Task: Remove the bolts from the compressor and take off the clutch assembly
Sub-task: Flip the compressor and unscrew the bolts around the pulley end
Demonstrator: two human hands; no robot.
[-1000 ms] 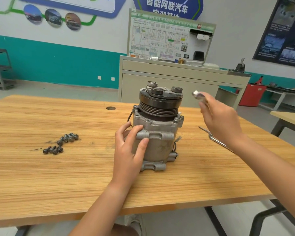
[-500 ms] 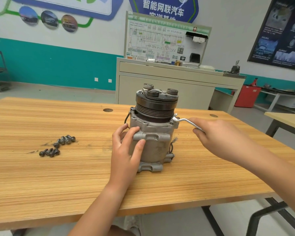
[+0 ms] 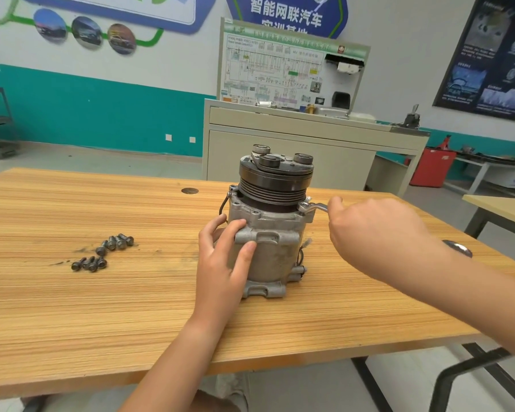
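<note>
A grey metal compressor [image 3: 275, 248] stands upright in the middle of the wooden table [image 3: 101, 307]. Its black grooved clutch assembly [image 3: 275, 181] sits on top. My left hand [image 3: 225, 263] grips the left side of the compressor body, fingers wrapped on the housing. My right hand [image 3: 375, 236] holds a silver wrench [image 3: 312, 207], whose head sits on a bolt at the right flange of the compressor, just under the clutch. Several loose dark bolts [image 3: 103, 254] lie on the table to the left.
Part of a second metal tool [image 3: 458, 248] shows behind my right forearm. A round hole [image 3: 190, 190] is in the table behind the compressor. A beige training cabinet [image 3: 295, 144] stands beyond the table, and another table's corner [image 3: 500, 206] is at the right.
My right hand has come down from head height with the wrench and set its head on the bolt at the compressor's right flange. My left hand has stayed on the housing.
</note>
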